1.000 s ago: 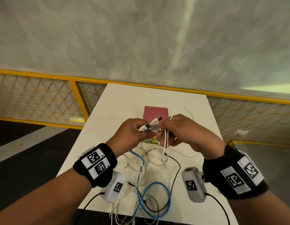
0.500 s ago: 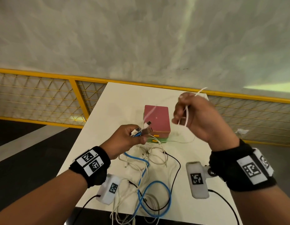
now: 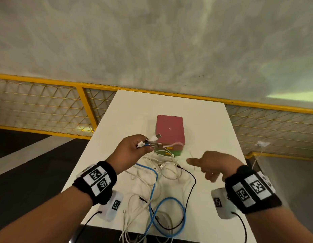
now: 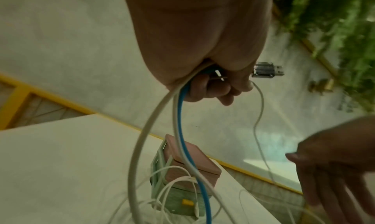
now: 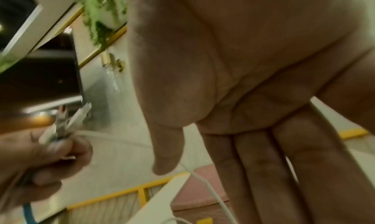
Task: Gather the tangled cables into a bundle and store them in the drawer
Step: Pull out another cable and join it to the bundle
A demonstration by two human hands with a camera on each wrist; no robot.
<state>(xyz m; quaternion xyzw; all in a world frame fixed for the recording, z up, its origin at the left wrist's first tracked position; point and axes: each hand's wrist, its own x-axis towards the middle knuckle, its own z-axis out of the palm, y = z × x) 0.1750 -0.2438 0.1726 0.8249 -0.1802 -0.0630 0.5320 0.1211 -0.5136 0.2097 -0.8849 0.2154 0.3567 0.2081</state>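
Gathering ends: my left hand (image 3: 130, 149) pinches plugs beside the drawer box (image 3: 170, 132); right hand (image 3: 213, 165), spread empty, should grab another cable (image 3: 167, 172).

A blue cable (image 3: 169, 216) is looped near the front edge of the white table (image 3: 131, 116), tangled with white cables (image 3: 162, 162) and a black cable (image 3: 191, 188). Toward the far edge, a small drawer box (image 3: 170, 130) is seen with a pink top, green lower body and orange-yellow handles. Black wristbands (image 3: 95, 183) are patterned with black-and-white square markers. A yellow-framed mesh fence (image 3: 40, 109) is backed by a mottled grey wall (image 3: 152, 41).
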